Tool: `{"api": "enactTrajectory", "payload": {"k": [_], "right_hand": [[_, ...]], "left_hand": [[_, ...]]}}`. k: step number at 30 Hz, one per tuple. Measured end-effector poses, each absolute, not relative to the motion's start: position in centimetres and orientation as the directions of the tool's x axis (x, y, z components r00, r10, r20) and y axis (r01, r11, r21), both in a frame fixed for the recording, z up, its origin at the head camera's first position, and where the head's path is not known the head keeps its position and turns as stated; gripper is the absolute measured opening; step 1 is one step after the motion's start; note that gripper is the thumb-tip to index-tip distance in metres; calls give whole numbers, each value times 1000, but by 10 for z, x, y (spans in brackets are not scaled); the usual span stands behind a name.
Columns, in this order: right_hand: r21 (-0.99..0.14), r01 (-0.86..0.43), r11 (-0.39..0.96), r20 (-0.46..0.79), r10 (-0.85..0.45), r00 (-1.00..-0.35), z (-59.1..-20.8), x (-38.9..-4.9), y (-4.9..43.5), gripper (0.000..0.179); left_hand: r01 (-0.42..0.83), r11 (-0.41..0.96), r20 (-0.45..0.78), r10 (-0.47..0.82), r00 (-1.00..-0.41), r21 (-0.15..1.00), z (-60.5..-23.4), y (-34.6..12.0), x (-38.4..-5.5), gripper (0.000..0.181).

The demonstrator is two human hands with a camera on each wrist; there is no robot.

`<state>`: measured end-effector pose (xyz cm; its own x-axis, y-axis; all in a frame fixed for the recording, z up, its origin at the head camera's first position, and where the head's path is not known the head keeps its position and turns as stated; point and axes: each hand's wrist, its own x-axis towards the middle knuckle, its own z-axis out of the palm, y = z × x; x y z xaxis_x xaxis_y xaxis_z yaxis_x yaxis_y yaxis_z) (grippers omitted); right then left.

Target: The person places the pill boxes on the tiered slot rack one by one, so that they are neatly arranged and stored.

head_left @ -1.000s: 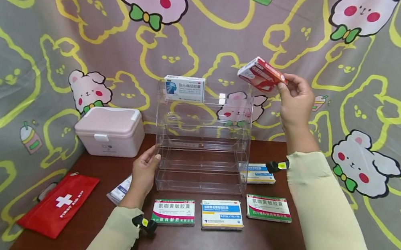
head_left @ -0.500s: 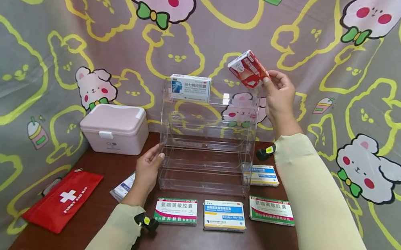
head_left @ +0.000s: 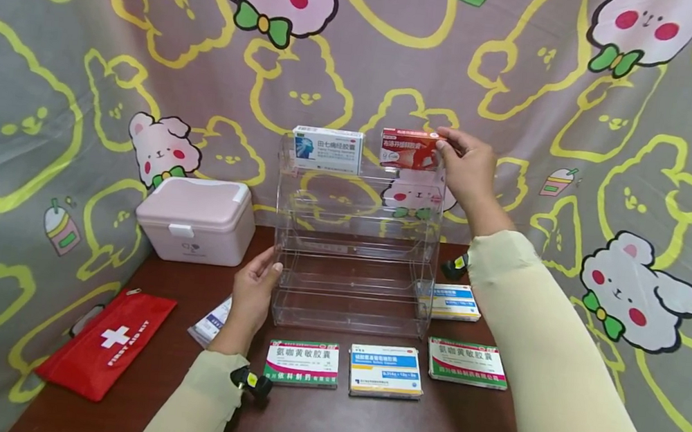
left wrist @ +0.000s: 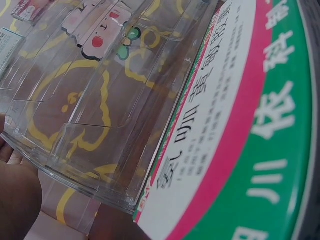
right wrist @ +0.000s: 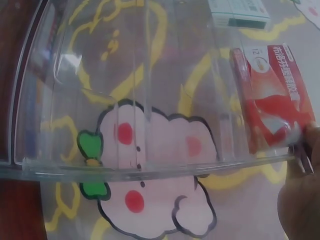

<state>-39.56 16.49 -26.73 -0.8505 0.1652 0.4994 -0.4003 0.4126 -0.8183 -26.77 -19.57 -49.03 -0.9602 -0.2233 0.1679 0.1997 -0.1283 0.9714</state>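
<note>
A clear tiered display rack (head_left: 355,249) stands upright on the table. My left hand (head_left: 253,294) holds its left side edge, thumb in front; in the left wrist view the fingers (left wrist: 6,150) reach behind the clear side panel. At the top tier, my right hand (head_left: 468,169) pinches the right end of a red medicine box (head_left: 407,151), which now sits level with its printed front facing me. In the right wrist view the red box (right wrist: 275,95) is at the top tier's right end. A white-and-blue medicine box (head_left: 327,151) stands at the left of that tier.
Green-and-white medicine boxes (head_left: 302,363) (head_left: 468,363) and a blue-and-yellow one (head_left: 386,371) lie before the rack. Another blue-and-yellow box (head_left: 456,302) lies right of it. A white box (head_left: 210,322) is partly behind my left wrist. Further left are a pink case (head_left: 195,222) and red first-aid pouch (head_left: 105,346).
My right hand has moved left and down with the red box, from above the rack's right side to its top tier. The box has turned from tilted to level. My left hand stays put.
</note>
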Motion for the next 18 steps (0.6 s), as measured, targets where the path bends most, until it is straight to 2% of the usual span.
{"api": "enactTrajectory", "payload": {"k": [10, 18], "right_hand": [[-743, -386, 547, 533, 134, -836, -274, -397, 163, 32], [-701, -393, 595, 551, 101, -829, -277, -399, 165, 32]], "left_hand": [[202, -141, 165, -236, -958, 969, -490, -193, -269, 52], [192, -147, 152, -245, -957, 970, -489, -192, -269, 52]]}}
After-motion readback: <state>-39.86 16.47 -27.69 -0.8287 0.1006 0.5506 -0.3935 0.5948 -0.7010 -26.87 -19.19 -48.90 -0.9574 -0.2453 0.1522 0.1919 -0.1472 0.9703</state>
